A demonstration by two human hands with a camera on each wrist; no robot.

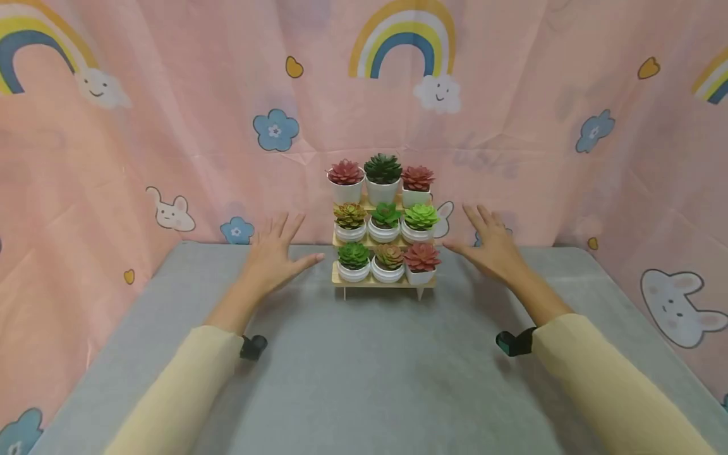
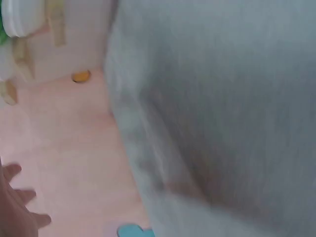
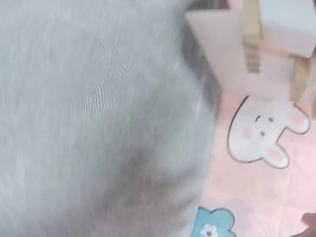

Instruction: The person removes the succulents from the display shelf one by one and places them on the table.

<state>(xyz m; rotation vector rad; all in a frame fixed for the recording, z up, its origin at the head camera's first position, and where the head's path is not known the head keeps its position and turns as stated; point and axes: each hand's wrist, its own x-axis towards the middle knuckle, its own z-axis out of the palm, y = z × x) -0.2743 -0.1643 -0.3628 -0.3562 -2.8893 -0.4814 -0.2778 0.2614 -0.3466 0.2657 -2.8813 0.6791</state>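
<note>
Pink printed cloth hangs behind a grey table. Three-step wooden stand sits toward the table's back edge, between the two hands; stepped, probably, so each row shows above the one in front. Nine small potted plants, three per step, side by side, likely packed close because each plank has room for just three. Front row: green plant, brownish-orange plant, red plant. Dark green plant at middle of top step. Pots upright, apparently steadied by flat bases.

Left hand: beside the stand, apart from it, fingers straight and spread, thumb pointing at the pots, nothing held. Right hand mirrors it opposite, fingers extended, thumb tip near the stand, no grip. Spacing perhaps leaves the plants undisturbed. Farther out: cream sleeves and small dark wrist devices, presumably placed to face each hand's work.
</note>
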